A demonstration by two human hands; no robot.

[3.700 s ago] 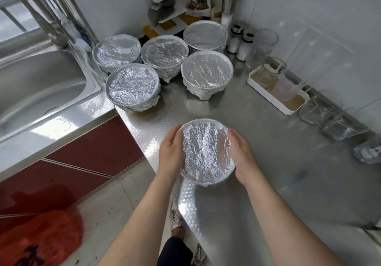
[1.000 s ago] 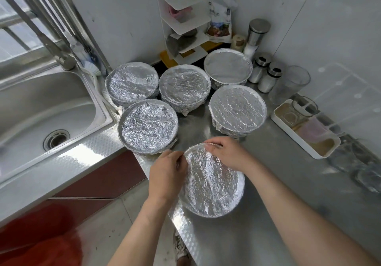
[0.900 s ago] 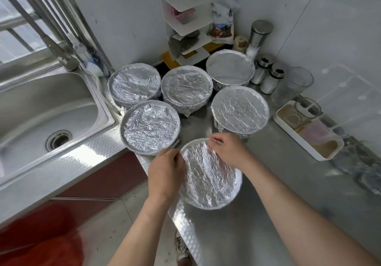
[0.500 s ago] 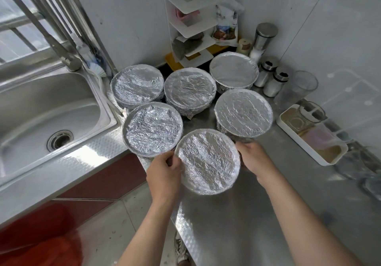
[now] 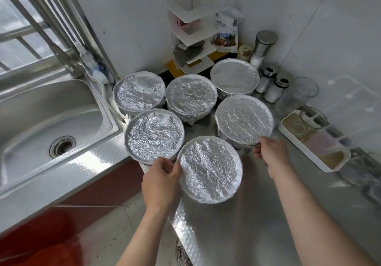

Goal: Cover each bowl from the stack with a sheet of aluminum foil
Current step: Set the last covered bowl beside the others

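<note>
Several foil-covered bowls stand grouped on the steel counter [image 5: 237, 230]. The nearest foil-covered bowl [image 5: 209, 169] sits at the front of the group, beside the left front bowl [image 5: 153, 134] and the right bowl [image 5: 244, 119]. My left hand [image 5: 160, 181] grips the nearest bowl's left rim with curled fingers. My right hand [image 5: 272, 154] is off that bowl, loosely curled, by the lower edge of the right bowl. Three more covered bowls [image 5: 191, 97] stand behind.
A steel sink [image 5: 51, 117] lies to the left. A white tray [image 5: 303, 149] with glass cups stands on the right. Shakers [image 5: 276, 89] and a white corner rack [image 5: 191, 28] fill the back corner. The counter's front edge runs just below my left hand.
The nearest bowl has slid away from me up to the group. My right hand has let go of its rim and moved to the right; my left hand stays on the left rim.
</note>
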